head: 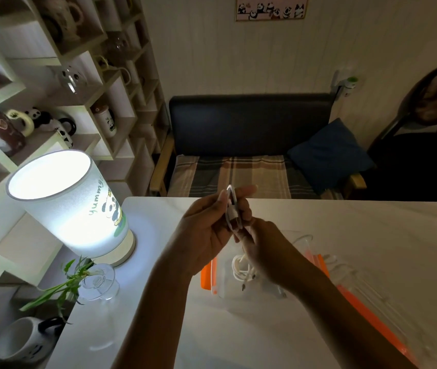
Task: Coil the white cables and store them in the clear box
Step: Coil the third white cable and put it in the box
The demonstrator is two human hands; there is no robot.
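My left hand (206, 230) pinches a small coil of white cable (232, 209), held upright above the white table (372, 230). My right hand (265, 249) grips the lower part of the same cable just beneath the coil. Below the hands stands the clear box (228, 294) with orange latches. Inside it lies another coiled white cable (241, 267), its plug end pointing down. The box's clear lid (366, 296) with an orange edge rests to the right, with more white cable (332, 258) beside it.
A lit lamp (71, 206) with a panda print stands at the table's left. A glass vase with a green plant (97, 282) sits in front of it, a mug (23, 342) lower left. Shelves of mugs fill the left wall; a dark sofa (249, 134) stands behind.
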